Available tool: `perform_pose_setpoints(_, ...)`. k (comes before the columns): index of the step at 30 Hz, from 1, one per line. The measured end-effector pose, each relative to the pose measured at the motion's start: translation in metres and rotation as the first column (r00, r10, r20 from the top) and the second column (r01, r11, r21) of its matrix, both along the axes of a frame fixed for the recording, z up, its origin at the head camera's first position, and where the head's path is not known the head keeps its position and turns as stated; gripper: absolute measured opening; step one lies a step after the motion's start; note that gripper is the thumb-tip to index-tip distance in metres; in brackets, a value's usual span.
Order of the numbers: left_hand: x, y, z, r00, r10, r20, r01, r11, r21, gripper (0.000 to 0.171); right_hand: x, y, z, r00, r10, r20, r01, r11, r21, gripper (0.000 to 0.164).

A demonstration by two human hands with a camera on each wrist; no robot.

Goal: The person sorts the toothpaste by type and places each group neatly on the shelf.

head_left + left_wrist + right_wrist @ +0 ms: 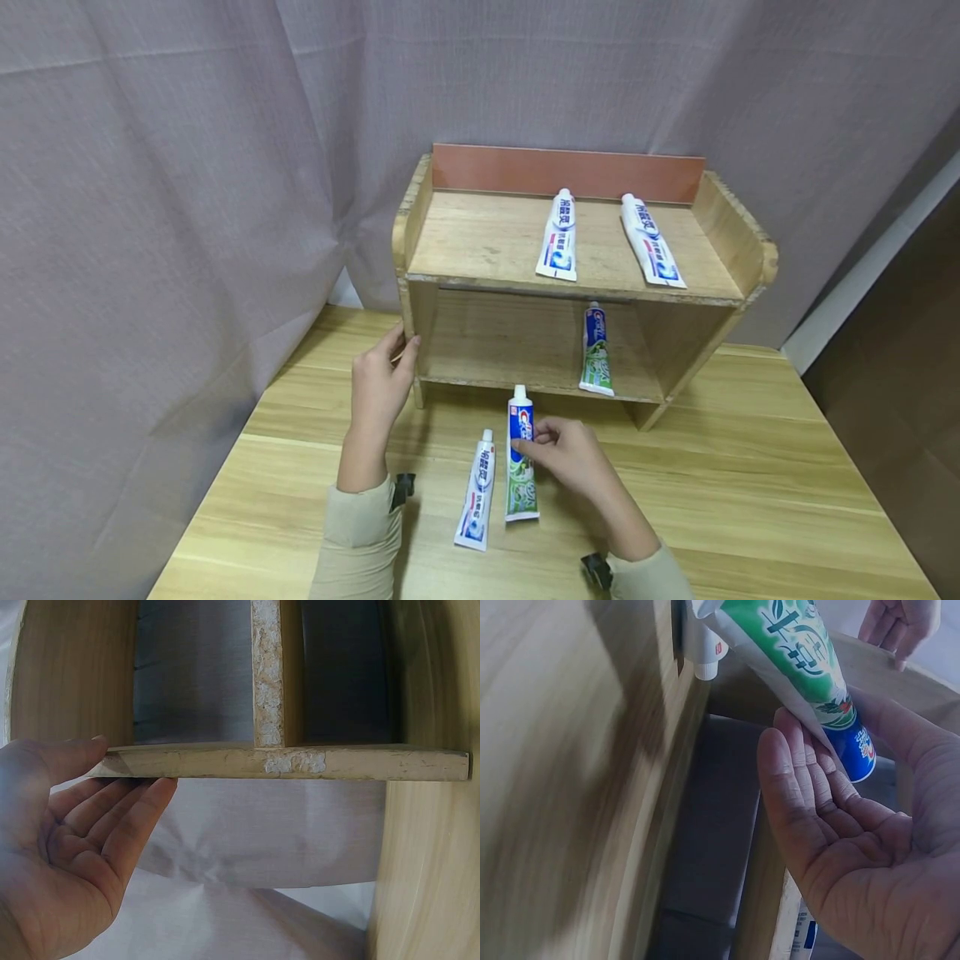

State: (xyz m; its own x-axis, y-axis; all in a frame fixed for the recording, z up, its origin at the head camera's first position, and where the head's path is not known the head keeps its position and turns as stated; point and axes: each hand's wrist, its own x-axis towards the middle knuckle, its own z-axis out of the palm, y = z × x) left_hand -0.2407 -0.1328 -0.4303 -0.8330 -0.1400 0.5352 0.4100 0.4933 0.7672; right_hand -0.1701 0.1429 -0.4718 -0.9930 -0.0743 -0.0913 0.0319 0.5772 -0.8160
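Note:
My left hand [381, 379] grips the front edge of the left side panel [217, 763] of a small wooden shelf [472, 242], thumb on the inner face and fingers on the outer one. In my right hand [573, 458], a green and blue toothpaste tube [521, 475] is pinched between thumb and fingers. It stands cap up in front of the shelf, and the right wrist view shows its printed side [802, 660] close. Just left of it, a white toothpaste tube [477, 496] lies on the table, cap toward the shelf.
Two white toothpaste tubes, one in the middle [558, 237] and one at the right [651, 242], lie on the top board. Another green and blue tube [597, 350] lies on the lower board, right side. A grey curtain [187, 167] hangs behind the wooden table [750, 483].

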Motion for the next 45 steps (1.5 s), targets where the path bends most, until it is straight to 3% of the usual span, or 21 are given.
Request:
perform_pose_setpoints(20, -0.001, -0.001, -0.001, 1.000, -0.003, 0.009, 0.003, 1.000, 0.001, 0.031, -0.005, -0.001, 0.008, 0.999, -0.017, -0.052, 0.020, 0.998, 0.057, 0.025)
perform_pose_setpoints(45, 0.000, -0.001, -0.002, 1.000, -0.012, 0.017, 0.012, 1.000, 0.011, 0.033, -0.015, -0.001, 0.016, 0.997, 0.031, -0.075, -0.027, 0.999, 0.047, 0.025)
